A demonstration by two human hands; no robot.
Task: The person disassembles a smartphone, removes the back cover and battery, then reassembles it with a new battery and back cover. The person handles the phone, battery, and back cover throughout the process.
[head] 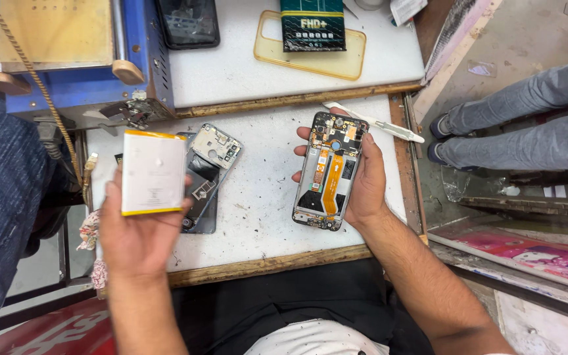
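My right hand (368, 186) holds an opened phone body (330, 169) from underneath, its insides facing up with an orange flex cable and circuit board showing. My left hand (136, 233) grips a flat white phone battery (153, 172) with yellow edges, raised above the left part of the white worktop (258, 197). Just behind the battery, a detached phone back frame (208, 169) with a camera cutout lies on the worktop, partly hidden by the battery.
A white tweezers-like tool (379, 124) lies at the far right of the worktop. A blue machine (80, 56) stands at back left. A dark phone (189, 23), a yellowish clear case (313, 56) and a green box (312, 25) sit behind. Another person's legs (527, 121) are at right.
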